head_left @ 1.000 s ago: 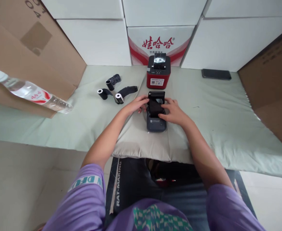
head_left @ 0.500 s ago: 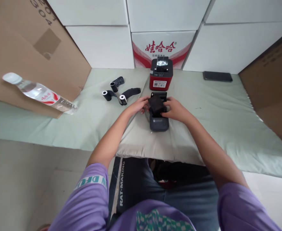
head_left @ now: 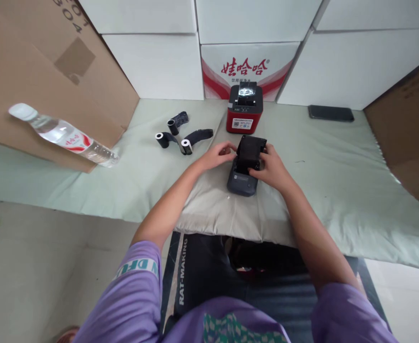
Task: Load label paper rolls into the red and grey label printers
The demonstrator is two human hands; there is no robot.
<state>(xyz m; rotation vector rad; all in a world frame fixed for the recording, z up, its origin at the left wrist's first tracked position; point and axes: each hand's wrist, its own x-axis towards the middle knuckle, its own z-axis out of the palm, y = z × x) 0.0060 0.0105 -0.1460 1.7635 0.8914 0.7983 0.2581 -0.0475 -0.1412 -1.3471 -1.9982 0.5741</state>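
Printer of dark-grey, boxy plastic (head_left: 242,183) lay between my hands. My bare right hand (head_left: 271,167), half curled, touched its right side; whether gripping, couldn't tell. My bare left hand (head_left: 220,155), loosely open, held nothing, close by its left edge.

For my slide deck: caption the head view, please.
Left hand and right hand at an open portable printer, red-and-black receipt printer behind.
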